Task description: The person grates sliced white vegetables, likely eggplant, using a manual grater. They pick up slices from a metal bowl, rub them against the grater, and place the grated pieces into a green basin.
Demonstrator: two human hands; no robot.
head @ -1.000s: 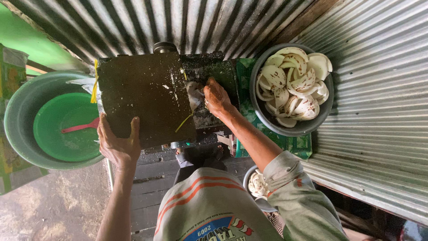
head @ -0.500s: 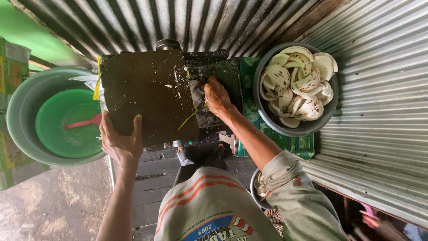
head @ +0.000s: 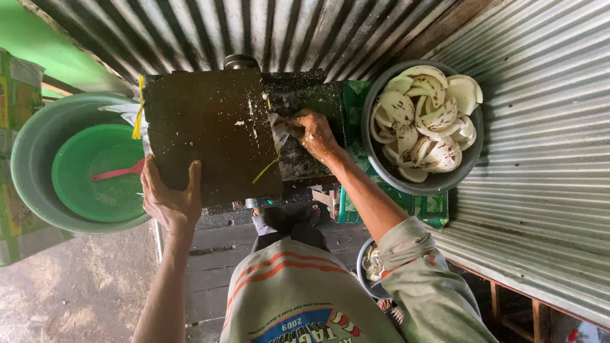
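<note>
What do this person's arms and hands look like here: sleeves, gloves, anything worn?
Both hands are bare, no gloves. The left hand and its forearm are uncovered, with no sleeve in view. The right hand is flecked with pale bits; its forearm is bare up to a grey-green sleeve pushed up near the elbow, with an orange stripe.

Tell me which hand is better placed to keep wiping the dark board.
Right. The right hand already presses a pale cloth at the dark board's edge, while the left hand is taken up gripping its lower edge, probably steadying it.
</note>
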